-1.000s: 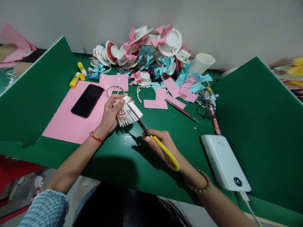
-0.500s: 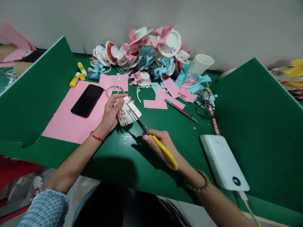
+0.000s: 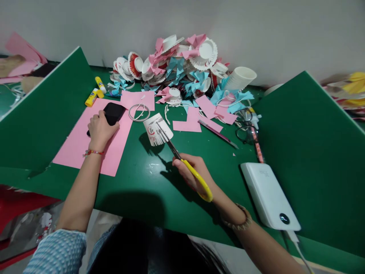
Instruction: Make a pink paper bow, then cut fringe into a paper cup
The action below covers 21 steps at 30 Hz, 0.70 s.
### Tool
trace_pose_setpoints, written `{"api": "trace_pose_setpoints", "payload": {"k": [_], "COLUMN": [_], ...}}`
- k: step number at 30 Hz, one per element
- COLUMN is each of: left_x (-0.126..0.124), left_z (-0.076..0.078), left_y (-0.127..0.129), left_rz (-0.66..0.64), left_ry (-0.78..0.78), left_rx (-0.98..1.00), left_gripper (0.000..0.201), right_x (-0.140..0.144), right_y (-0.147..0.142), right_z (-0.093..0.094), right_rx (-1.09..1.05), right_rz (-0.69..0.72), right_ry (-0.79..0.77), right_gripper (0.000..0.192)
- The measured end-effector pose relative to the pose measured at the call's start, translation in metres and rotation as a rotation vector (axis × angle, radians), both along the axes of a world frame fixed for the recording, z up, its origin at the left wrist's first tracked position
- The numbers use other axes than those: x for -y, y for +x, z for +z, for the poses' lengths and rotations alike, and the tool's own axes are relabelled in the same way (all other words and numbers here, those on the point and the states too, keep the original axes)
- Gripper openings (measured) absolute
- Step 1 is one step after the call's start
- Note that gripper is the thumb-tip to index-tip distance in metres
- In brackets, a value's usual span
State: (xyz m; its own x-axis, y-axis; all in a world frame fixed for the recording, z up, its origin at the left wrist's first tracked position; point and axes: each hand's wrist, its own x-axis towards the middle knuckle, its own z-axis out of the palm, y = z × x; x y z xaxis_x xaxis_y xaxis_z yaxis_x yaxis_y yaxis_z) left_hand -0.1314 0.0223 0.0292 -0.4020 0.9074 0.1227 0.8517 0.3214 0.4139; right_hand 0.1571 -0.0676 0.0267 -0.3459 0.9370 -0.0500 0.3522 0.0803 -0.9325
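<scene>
right hand (image 3: 191, 172) fingers curl tight through yellow scissors (image 3: 182, 160), blade tips in the fringed paper cup (image 3: 157, 134) ahead. left hand (image 3: 100, 128) fingers bent over the black phone (image 3: 114, 112).
</scene>
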Motion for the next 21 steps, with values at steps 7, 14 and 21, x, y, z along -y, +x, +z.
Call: {"api": "trace_pose_setpoints", "payload": {"k": [7, 14, 21], "left_x": [-0.008, -0.001, 0.003], "left_z": [0.000, -0.001, -0.018], "left_y": [0.010, 0.006, 0.079], "left_rz": [0.040, -0.167, -0.463], "left_ry": [0.039, 0.279, 0.287], "left_rx": [-0.060, 0.217, 1.320], "left_gripper": [0.062, 0.066, 0.069], "right_x": [-0.001, 0.004, 0.001], "right_y": [-0.002, -0.009, -0.024], "right_z": [-0.001, -0.002, 0.004], "right_rx": [0.037, -0.204, -0.370], "right_rz": [0.031, -0.086, -0.085], "right_ry": [0.011, -0.250, -0.349], "right_gripper": [0.053, 0.049, 0.047]}}
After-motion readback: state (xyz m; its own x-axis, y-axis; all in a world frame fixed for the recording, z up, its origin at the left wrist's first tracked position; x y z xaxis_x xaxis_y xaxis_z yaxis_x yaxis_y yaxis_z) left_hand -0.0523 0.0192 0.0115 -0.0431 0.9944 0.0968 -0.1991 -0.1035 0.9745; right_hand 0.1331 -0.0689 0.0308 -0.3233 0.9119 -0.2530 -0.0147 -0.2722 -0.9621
